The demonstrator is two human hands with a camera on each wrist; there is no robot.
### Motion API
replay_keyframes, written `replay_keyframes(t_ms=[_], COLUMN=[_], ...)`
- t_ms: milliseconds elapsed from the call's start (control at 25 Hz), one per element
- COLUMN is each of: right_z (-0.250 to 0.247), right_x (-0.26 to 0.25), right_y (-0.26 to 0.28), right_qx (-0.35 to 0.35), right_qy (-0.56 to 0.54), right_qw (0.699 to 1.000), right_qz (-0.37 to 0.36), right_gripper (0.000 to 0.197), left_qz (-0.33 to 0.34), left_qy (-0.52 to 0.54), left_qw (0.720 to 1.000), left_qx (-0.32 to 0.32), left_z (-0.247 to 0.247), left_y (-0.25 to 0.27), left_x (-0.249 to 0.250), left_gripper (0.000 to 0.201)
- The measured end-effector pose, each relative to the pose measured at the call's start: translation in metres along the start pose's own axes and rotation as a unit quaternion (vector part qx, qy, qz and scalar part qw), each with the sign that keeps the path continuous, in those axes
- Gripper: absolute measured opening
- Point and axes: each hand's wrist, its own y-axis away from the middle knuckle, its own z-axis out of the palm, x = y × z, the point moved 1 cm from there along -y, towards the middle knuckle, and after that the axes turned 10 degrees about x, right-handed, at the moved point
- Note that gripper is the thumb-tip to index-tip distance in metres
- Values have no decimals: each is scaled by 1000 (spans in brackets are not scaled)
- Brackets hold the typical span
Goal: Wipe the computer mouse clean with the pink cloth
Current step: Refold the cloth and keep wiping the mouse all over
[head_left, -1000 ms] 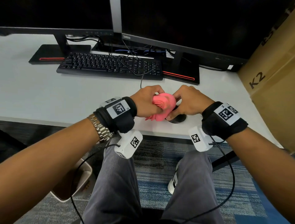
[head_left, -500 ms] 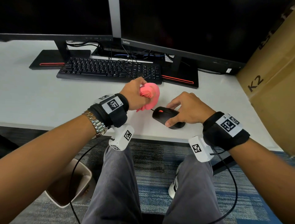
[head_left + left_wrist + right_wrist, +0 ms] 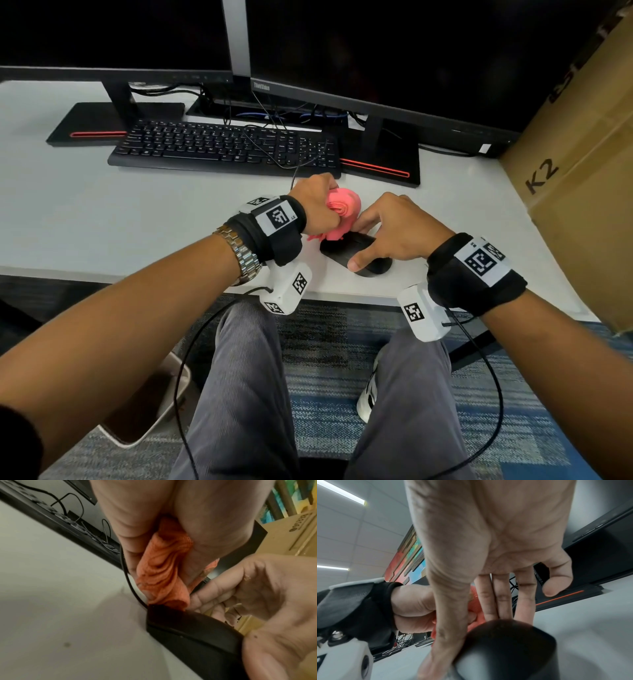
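Head view shows my left hand (image 3: 317,209) clenched around the bunched pink cloth (image 3: 342,214), whose lower end touches the front of the black computer mouse (image 3: 356,255). My mouse sits on the white desk (image 3: 102,222), near its front edge, between my two wrists. My right hand (image 3: 394,233) grasps the mouse from the right: my thumb lies along its near side and my fingers reach over its far side.

From my left wrist camera, the cloth (image 3: 164,572) hangs crumpled out of my fist and meets the front top edge of the mouse (image 3: 193,635), just beside the mouse cable (image 3: 126,577) that runs off toward the keyboard (image 3: 226,145). My right hand's fingers (image 3: 214,592) curl against the mouse right next to the cloth.

From my right wrist camera, three of my fingers (image 3: 501,596) stretch down over the far side of the mouse (image 3: 506,649), my little finger bends clear of it, and my thumb presses its left flank.

Two dark monitors (image 3: 394,51) stand behind the keyboard, and a cardboard box (image 3: 582,171) stands at the right end of the desk.
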Motion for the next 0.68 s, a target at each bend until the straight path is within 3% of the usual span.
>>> replay_keyframes(t_ms=[120,200,400,560,680], right_z=[1,1,4,13,18], right_x=[2,3,0,0,-5], right_y=[-1,0,2,1,-3], right_qx=[-1,-3,31,88,117], right_qy=[-15,-23,-20,-8,64], right_qw=[1000,1000,999,996,988], right_qz=[3,4,12,33,72], right_gripper=[65,66,71,85,78], left_qz=[-22,-45,-73,-78,-85], left_qy=[33,112,272,325,326], left_qw=[999,992,960,941,940], left_qx=[-20,-29,7,49,61], left_z=[-3,-6,-15,-33,-42], left_y=[-3,-1,7,17,23], left_x=[-3,-8,-19,-29,-39], left_gripper=[53,51,33,33,37])
